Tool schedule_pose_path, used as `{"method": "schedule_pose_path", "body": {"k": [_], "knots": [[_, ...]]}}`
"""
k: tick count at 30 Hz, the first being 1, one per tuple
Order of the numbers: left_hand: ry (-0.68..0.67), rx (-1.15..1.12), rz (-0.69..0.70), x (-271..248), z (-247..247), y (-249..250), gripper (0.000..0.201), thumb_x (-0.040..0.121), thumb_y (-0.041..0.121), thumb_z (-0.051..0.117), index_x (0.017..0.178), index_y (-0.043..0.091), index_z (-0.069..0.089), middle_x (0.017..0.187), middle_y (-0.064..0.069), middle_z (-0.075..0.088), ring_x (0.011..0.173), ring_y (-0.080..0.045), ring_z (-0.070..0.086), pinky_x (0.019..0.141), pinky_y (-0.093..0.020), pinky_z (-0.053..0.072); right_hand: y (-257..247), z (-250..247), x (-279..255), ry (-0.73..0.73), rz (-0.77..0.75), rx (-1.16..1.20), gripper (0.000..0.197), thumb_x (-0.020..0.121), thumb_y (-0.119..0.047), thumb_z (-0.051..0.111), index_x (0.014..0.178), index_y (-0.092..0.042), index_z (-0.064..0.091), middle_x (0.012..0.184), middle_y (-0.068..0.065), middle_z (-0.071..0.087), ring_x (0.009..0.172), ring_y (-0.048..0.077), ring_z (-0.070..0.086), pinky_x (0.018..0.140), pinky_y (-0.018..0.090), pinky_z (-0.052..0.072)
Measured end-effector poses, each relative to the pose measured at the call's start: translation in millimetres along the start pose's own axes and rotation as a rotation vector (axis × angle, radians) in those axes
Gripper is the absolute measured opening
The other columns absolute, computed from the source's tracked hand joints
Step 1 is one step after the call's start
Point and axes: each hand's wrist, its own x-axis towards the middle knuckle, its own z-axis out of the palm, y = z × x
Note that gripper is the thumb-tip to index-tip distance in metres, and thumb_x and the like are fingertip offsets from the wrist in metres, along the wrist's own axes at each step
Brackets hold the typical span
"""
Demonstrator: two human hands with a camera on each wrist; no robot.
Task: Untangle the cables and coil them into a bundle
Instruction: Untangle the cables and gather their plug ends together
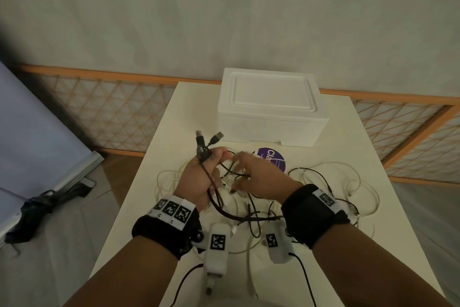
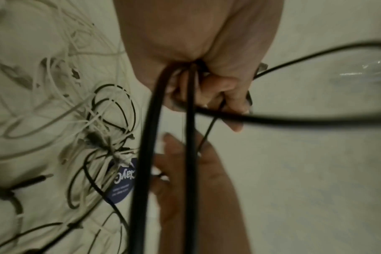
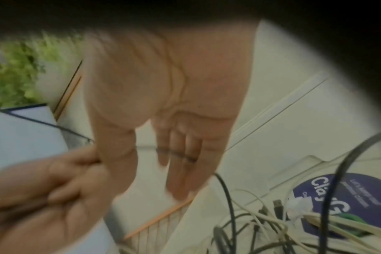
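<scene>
My left hand [image 1: 210, 168] is raised over the table and grips a bunch of black cables [image 1: 219, 207] in its fist. Two USB plugs [image 1: 216, 137] stick up out of the fist. In the left wrist view two thick black strands [image 2: 146, 137] hang down from the left hand [image 2: 220, 96]. My right hand [image 1: 251, 173] is just right of it, fingers stretched toward the left hand. A thin black cable [image 3: 176, 154] lies across the straight fingers [image 3: 178, 171]. A tangle of white and black cables [image 1: 251, 197] lies on the table below both hands.
A white foam box [image 1: 271, 112] stands at the back of the white table [image 1: 373, 147]. In front of it lies a round purple sticker [image 1: 273, 157]. White cable loops [image 1: 353, 182] spread to both sides. A lattice rail [image 1: 112, 107] runs behind.
</scene>
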Motion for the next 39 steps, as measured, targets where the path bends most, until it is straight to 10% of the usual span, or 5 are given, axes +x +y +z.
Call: {"method": "schedule_pose_path", "body": {"k": [8, 13, 22, 34, 39], "knots": [[-0.242, 0.477, -0.105, -3.5, -0.4, -22.9, 0.016, 0.080, 0.014, 0.073, 0.095, 0.017, 0.068, 0.058, 0.007, 0.056, 0.033, 0.000, 0.035, 0.034, -0.014, 0.028, -11.3, -11.8, -5.4, 0.262, 0.000, 0.687, 0.019, 0.089, 0.003, 0.053, 0.078, -0.009, 0.060, 0.063, -0.005, 0.056, 0.045, 0.009, 0.046, 0.043, 0.021, 0.041], [-0.415, 1.133, -0.097, 1.8, -14.1, -57.0, 0.012, 0.089, 0.022, 0.064, 0.094, 0.013, 0.070, 0.099, -0.007, 0.071, 0.080, -0.007, 0.064, 0.074, -0.017, 0.048, -20.0, -47.7, -26.0, 0.287, -0.123, 0.728, 0.010, 0.068, -0.002, 0.051, 0.070, -0.005, 0.060, 0.058, 0.006, 0.050, 0.045, 0.010, 0.041, 0.047, 0.020, 0.030], [0.156, 0.327, -0.261, 4.5, -40.8, -42.4, 0.017, 0.094, 0.006, 0.051, 0.078, 0.008, 0.055, 0.066, -0.005, 0.052, 0.045, -0.009, 0.037, 0.045, -0.023, 0.032, 74.0, -72.0, -73.2, 0.080, 0.651, -0.627, 0.026, 0.086, -0.040, 0.054, 0.101, -0.023, 0.067, 0.115, 0.000, 0.058, 0.110, 0.025, 0.053, 0.092, 0.039, 0.046], [0.203, 0.262, -0.135, -29.7, -8.4, -44.8, 0.058, 0.092, 0.055, 0.047, 0.050, 0.016, 0.044, 0.067, -0.006, 0.059, 0.066, -0.023, 0.054, 0.069, -0.035, 0.044, -11.3, 58.6, -33.9, -0.176, 0.128, 0.317, 0.044, 0.085, -0.027, 0.064, 0.124, -0.016, 0.048, 0.084, -0.005, 0.064, 0.072, 0.011, 0.059, 0.072, 0.032, 0.050], [0.066, 0.219, -0.195, -46.1, -9.3, -46.8, 0.016, 0.096, 0.026, 0.052, 0.091, 0.018, 0.065, 0.091, -0.001, 0.063, 0.085, -0.017, 0.055, 0.068, -0.031, 0.041, -11.9, 74.3, -42.1, -0.221, 0.191, 0.314, 0.030, 0.098, -0.017, 0.040, 0.126, -0.007, 0.046, 0.081, 0.005, 0.062, 0.063, 0.015, 0.058, 0.057, 0.025, 0.049]]}}
